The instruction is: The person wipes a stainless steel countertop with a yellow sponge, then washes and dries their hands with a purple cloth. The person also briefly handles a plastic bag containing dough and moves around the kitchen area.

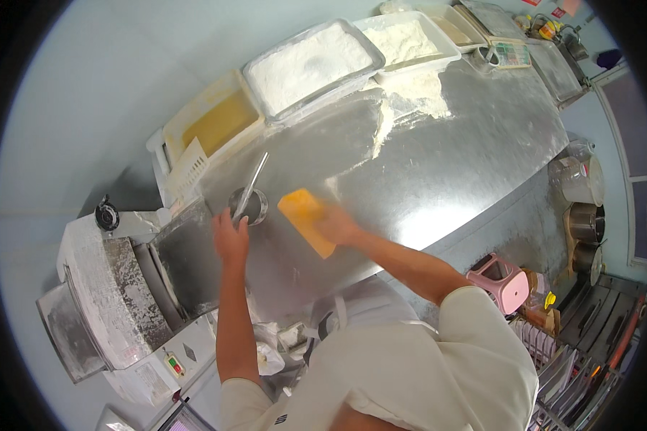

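Note:
My left hand (231, 237) has its fingers and thumb at the near left rim of a small round metal container (262, 207) on the steel worktop (302, 156). A shiny metal rod or handle (253, 180) slants up out of the container, its lower end close to my thumb. To the right, my right hand (338, 223) is blurred and presses a folded orange-yellow cloth (307, 218) flat against the worktop. The cloth lies a short way from the container, not touching it.
Along the wall stand a tub of yellow meal (221, 126), a tray of white flour (312, 67) and another flour tub (410, 43). Spilled flour (385, 121) streaks the worktop. A flour-dusted dough-rolling machine (135, 291) borders the left. A pink stool (504, 283) stands right.

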A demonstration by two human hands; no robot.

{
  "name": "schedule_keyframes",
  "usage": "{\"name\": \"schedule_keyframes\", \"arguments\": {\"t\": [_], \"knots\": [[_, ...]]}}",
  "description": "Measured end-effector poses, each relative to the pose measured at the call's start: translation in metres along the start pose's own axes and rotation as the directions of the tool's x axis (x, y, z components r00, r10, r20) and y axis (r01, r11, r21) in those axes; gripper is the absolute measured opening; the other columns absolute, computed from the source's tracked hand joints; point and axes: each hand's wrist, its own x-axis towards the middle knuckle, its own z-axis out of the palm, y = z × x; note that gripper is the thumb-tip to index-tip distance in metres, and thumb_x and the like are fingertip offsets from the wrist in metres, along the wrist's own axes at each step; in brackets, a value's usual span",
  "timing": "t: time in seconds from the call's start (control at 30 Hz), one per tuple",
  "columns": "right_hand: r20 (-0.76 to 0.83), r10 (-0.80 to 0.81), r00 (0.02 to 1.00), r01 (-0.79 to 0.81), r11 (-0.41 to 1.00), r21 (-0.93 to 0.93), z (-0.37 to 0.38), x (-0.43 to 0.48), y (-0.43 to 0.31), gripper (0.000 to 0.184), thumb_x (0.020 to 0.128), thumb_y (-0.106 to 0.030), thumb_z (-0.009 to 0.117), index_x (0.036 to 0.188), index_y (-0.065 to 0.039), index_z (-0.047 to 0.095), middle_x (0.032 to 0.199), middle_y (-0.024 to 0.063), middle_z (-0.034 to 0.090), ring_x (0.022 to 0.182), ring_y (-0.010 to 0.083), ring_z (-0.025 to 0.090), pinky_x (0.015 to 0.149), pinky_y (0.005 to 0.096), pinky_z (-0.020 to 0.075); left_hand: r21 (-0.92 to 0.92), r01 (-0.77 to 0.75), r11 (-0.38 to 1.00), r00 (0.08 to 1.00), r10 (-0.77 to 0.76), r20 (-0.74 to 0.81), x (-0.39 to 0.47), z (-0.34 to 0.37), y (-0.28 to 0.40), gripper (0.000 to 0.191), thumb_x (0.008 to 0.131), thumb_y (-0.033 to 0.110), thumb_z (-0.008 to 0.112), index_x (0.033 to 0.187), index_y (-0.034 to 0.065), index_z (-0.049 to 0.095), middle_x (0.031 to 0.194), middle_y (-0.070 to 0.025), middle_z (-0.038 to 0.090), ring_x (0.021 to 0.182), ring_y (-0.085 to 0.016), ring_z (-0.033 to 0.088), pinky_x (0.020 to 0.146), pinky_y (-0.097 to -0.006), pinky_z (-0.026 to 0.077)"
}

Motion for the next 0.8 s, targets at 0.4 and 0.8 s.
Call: {"name": "schedule_keyframes", "arguments": {"t": [0.4, 0.8], "knots": [[-0.431, -0.014, 0.902, -0.147, 0.929, -0.339, -0.152, 0.058, 0.021, 0.023, 0.077, -0.015, 0.057, 0.092, -0.002, 0.068, 0.086, 0.0239, 0.067, 0.082, 0.0406, 0.065, 0.067, 0.0451, 0.0522, -0.256, 0.292, 0.922, 0.936, -0.220, 0.275, -0.243, -0.041, -0.042, 0.030, 0.086, 0.023, 0.062, 0.107, 0.0006, 0.060, 0.106, -0.0180, 0.059, 0.100, -0.037, 0.055, 0.085, -0.0435, 0.045], [0.149, -0.405, 0.902, 0.382, 0.590, -0.711, -0.039, -0.108, 0.023, 0.045, 0.079, -0.012, 0.059, 0.124, -0.011, 0.054, 0.103, 0.0153, 0.061, 0.092, 0.0299, 0.063, 0.075, 0.0427, 0.0513, -0.216, 0.331, 0.919, 0.922, -0.267, 0.279, -0.275, -0.041, -0.045, 0.030, 0.085, 0.022, 0.064, 0.106, -0.0005, 0.061, 0.100, -0.0168, 0.061, 0.095, -0.035, 0.058, 0.083, -0.0417, 0.046]]}}
